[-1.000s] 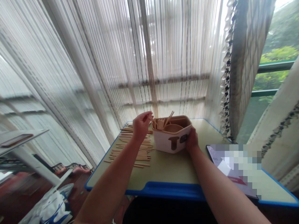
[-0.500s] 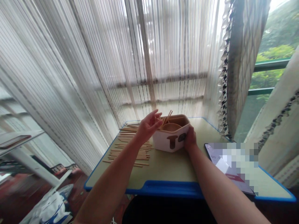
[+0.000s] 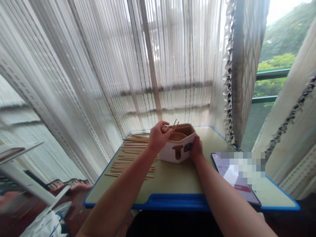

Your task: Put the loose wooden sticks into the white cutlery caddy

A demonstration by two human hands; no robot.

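Note:
A white chopstick holder with a brown inside (image 3: 170, 153) stands on the table, with dark brown shapes on its front. My right hand (image 3: 197, 149) is closed around its right side. At the holder's left rim, my left hand (image 3: 158, 136) is wrapped around a bundle of wooden chopsticks (image 3: 165, 128), whose light ends show between thumb and fingers. Two thin chopsticks (image 3: 175, 125) poke up from the holder just right of that hand. Many more loose chopsticks (image 3: 133, 158) lie in rough rows on the table, partly hidden by my left forearm.
The small pale table (image 3: 177, 184) has a blue rim. A tablet or large phone (image 3: 232, 177), partly pixelated, lies on its right side. Curtains (image 3: 111, 65) hang close behind the table. A white stand (image 3: 37, 184) and a plastic bag (image 3: 46, 223) are at the left.
My left hand has turned and its fingers have closed around the chopstick bundle, so the ends now show clearly. The view has shifted slightly; my right hand stays on the holder.

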